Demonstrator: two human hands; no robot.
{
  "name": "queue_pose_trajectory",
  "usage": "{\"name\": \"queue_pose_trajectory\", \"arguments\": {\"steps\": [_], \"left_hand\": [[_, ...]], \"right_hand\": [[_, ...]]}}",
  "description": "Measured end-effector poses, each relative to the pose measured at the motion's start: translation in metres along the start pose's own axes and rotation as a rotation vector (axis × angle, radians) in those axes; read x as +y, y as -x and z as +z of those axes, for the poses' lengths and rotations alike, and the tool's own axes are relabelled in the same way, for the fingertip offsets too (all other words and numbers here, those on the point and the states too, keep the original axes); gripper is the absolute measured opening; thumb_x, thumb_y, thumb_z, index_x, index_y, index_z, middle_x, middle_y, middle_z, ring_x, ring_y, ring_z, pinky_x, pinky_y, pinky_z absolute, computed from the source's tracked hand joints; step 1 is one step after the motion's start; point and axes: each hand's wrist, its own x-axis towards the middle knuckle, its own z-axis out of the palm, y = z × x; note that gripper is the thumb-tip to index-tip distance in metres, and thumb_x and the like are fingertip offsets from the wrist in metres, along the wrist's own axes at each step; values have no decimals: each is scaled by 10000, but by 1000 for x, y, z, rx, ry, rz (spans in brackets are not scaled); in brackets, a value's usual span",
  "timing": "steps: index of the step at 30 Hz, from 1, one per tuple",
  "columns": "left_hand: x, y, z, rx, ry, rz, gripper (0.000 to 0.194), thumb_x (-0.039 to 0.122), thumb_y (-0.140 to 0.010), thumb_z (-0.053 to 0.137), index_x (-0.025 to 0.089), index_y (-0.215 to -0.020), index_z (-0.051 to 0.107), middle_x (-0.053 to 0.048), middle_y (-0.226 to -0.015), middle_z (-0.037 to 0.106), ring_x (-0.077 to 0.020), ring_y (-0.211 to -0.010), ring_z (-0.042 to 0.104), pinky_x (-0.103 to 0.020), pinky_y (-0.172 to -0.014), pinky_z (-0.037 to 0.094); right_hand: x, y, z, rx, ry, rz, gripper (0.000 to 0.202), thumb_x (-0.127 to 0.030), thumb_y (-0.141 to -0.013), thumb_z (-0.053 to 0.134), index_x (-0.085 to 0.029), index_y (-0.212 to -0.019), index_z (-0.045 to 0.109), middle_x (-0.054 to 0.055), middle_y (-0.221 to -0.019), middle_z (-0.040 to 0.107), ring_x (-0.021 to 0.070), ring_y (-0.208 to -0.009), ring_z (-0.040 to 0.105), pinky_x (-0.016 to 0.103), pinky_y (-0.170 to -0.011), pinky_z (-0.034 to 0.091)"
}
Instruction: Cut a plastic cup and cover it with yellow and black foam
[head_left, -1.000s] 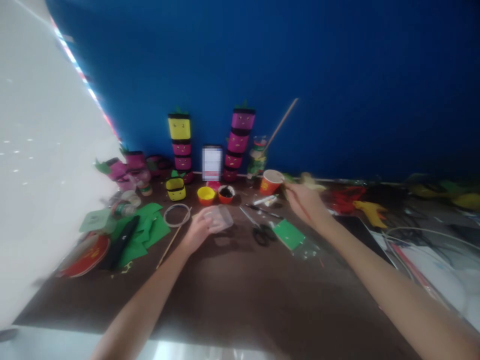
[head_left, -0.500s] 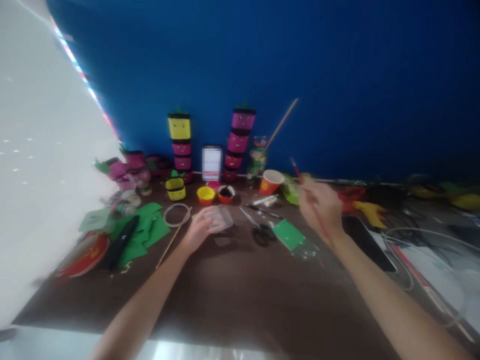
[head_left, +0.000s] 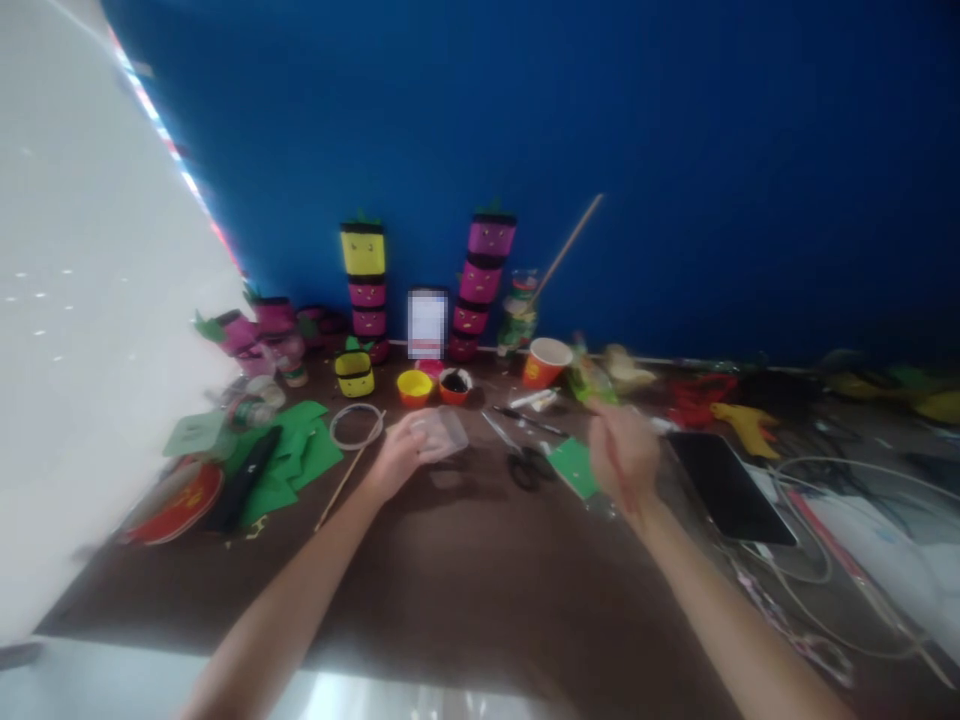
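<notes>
Stretching around the clear container [head_left: 449,436], the counter [head_left: 487,585] carries everything. The left hand [head_left: 402,455] pinches that container, its contents unreadable; a light, steady hold should avoid denting it. Right of the container, the right hand [head_left: 628,452] grips a slim red stick [head_left: 616,462], probably best steered loosely. Behind and right of the container stands a paper cup [head_left: 538,373], inside unclear; just behind the container, small cups [head_left: 414,400] hold something yellow and something dark.

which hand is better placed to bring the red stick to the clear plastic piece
Probably the right hand: it holds the red stick, while the left hand is taken up holding the clear plastic piece.
</notes>
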Motion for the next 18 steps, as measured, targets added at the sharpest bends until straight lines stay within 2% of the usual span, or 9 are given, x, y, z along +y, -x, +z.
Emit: {"name": "queue_pose_trajectory", "arguments": {"steps": [2, 5, 8, 9, 11, 12, 15, 18], "left_hand": [[0, 0, 0, 3, -1, 7, 502, 341, -654, 722, 194, -1104, 552, -66, -968, 663, -187, -808, 653, -429, -869, 463], [0, 0, 0, 11, 10, 11, 482, 330, -655, 722, 197, -1088, 560, -55, -963, 661, -182, -809, 653, -430, -882, 460], [1, 1, 2, 18, 29, 10, 485, 330, -628, 742, 199, -1063, 570, -40, -936, 664, -185, -796, 659, -424, -872, 467], [1, 1, 2, 20, 35, 13, 485, 329, -623, 746, 199, -1056, 572, -36, -930, 665, -187, -800, 661, -423, -875, 467], [1, 1, 3, 16, 42, 19, 480, 323, -628, 744, 195, -1056, 569, -39, -940, 668, -190, -820, 662, -430, -894, 459], [1, 1, 3, 13, 40, 22, 482, 320, -633, 741, 193, -1062, 563, -45, -949, 669, -190, -824, 662, -435, -900, 456], [1, 1, 3, 22, 30, 43, 487, 307, -650, 734, 188, -1083, 544, -57, -974, 669, -189, -830, 661, -426, -889, 460], [1, 1, 4, 61, 29, 78, 474, 276, -653, 734, 197, -1078, 539, -50, -997, 659, -200, -862, 661, -411, -878, 463]], "right_hand": [[-1, 3, 2, -77, -47, -50, 277, -278, -859, 435, -189, -991, 662, 98, -869, 720, 237, -756, 670, 405, -755, 510], [0, 1, 3, 47, -27, 7, 311, -238, -875, 388, -184, -1040, 646, 124, -964, 707, 253, -876, 661, 428, -817, 491], [0, -2, 6, 8, -47, -41, 274, -252, -869, 424, -187, -992, 659, 112, -892, 717, 243, -791, 670, 403, -754, 512], [0, -3, 7, 30, -44, -33, 269, -250, -869, 428, -186, -992, 659, 112, -895, 717, 244, -804, 670, 404, -764, 511], [0, -3, 9, 132, -24, 17, 286, -244, -874, 410, -176, -1012, 652, 126, -940, 709, 254, -872, 662, 423, -806, 501], [-2, -3, 10, 142, -28, 30, 288, -250, -877, 406, -176, -1008, 652, 127, -944, 708, 255, -879, 661, 427, -810, 502], [-10, -3, 9, 59, -117, 9, 269, -282, -879, 422, -187, -931, 668, 108, -861, 716, 237, -783, 671, 403, -749, 528], [-26, -7, 0, 134, -140, 121, 275, -280, -891, 412, -197, -938, 670, 104, -867, 714, 241, -814, 671, 413, -766, 526]]}}
